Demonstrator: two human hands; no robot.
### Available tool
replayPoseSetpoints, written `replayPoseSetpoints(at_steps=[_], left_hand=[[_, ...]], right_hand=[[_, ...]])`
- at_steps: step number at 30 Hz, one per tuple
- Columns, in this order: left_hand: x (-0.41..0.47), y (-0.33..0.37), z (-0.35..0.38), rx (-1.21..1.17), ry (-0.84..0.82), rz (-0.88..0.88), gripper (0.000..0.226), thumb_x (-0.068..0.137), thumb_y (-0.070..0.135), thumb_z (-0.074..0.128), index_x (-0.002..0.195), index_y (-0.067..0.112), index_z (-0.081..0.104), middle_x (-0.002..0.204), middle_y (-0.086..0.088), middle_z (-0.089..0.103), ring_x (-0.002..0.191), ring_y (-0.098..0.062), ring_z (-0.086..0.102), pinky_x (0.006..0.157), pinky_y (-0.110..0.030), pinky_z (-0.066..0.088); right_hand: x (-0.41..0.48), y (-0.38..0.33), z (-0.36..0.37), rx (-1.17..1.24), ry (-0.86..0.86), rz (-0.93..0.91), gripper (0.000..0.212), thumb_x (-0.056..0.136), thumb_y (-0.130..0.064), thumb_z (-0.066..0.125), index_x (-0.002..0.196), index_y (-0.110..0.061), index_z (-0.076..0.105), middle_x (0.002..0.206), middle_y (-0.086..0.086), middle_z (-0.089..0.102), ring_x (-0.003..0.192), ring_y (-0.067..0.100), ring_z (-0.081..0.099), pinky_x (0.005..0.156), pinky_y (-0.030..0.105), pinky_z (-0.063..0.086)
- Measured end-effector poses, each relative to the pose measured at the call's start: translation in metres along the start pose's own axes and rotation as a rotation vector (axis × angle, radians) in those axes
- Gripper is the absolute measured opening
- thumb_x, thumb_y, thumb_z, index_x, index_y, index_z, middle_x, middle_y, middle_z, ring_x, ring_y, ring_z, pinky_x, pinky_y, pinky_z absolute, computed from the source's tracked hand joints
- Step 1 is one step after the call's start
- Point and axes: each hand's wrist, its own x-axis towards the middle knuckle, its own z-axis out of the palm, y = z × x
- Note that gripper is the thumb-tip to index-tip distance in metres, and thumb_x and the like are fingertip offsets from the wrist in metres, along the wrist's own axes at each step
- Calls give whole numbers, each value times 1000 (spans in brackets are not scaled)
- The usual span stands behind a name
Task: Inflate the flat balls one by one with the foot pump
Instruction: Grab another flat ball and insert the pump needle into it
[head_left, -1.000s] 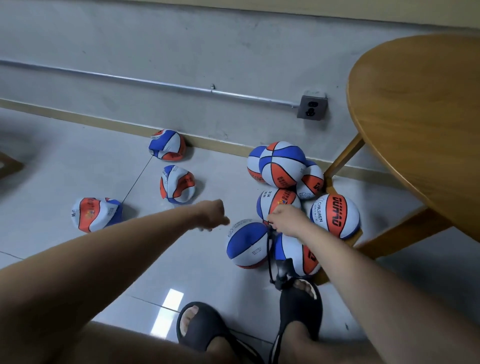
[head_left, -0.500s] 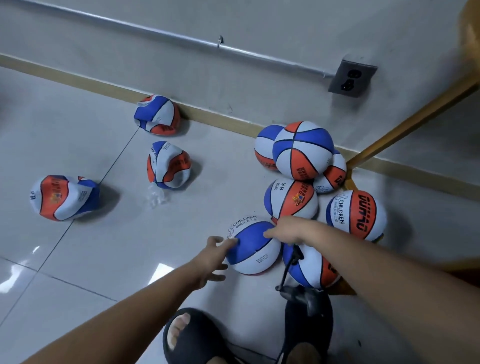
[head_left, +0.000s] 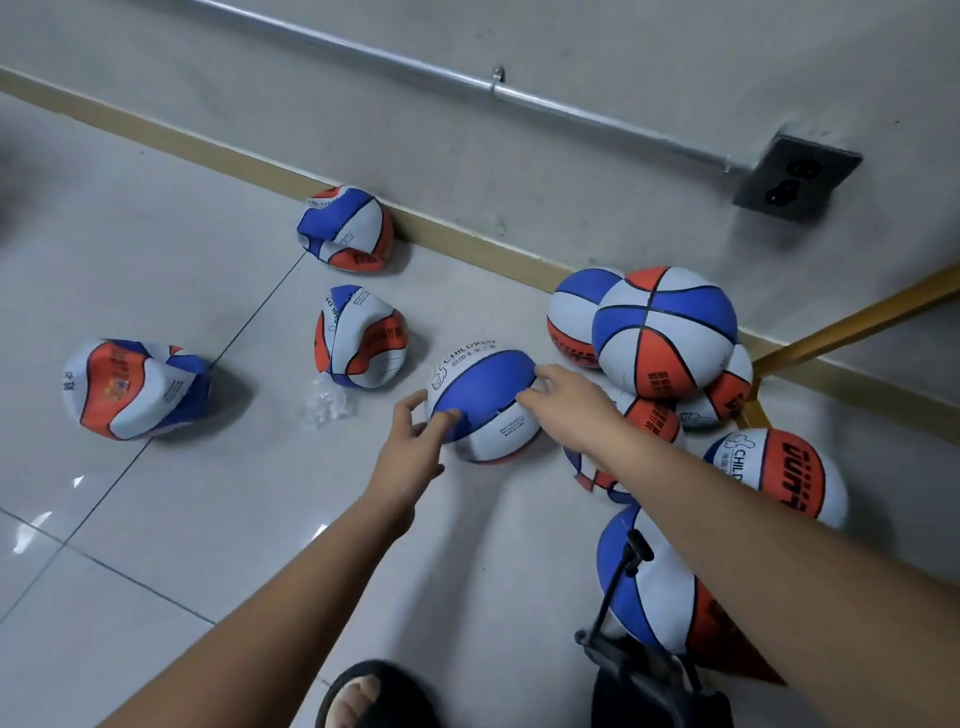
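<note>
Closest to me, back behind my right hand (head_left: 566, 400), sits the foot pump (head_left: 649, 675), its hose (head_left: 615, 592) running up to the near ball (head_left: 644, 597) just beside it. Further out, both hands are open: the right and my left hand (head_left: 415, 441) press spread fingers (head_left: 449, 415) on opposite sides of 1 round ball (head_left: 483, 405) on the floor (head_left: 156, 519). Beyond and left of my left hand lie 3 flat balls (head_left: 358, 338), well apart from each other. I judge them light, soft and floppy with grippy skin; a crumpled fold or the rim should give the firmest hold, since the skin buckles elsewhere.
</note>
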Motion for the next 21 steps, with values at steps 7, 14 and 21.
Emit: replayPoseSetpoints(at_steps=[7,14,21], left_hand=[[70,-5,10,600,-13,436,79,91,38,71,161,44,34,170,9,32,150,-11,40,114,-34,42],[141,32,26,1044,-188,466,98,92,39,72,171,38,13,180,4,0,163,-29,16,128,-47,29],[175,94,51,1159,-185,410,98,94,41,72,171,34,12,180,1,-3,162,-33,19,128,-46,28]], right_hand=[[40,-9,7,153,-1,-62,49,103,-27,60,151,-18,58,148,7,64,132,25,61,102,39,52],[51,-17,17,147,37,-109,50,102,-26,58,152,-27,58,149,1,63,137,24,59,114,46,49],[51,-7,16,159,-11,-90,50,105,-26,54,155,-28,53,158,-6,55,137,19,57,91,32,50]])
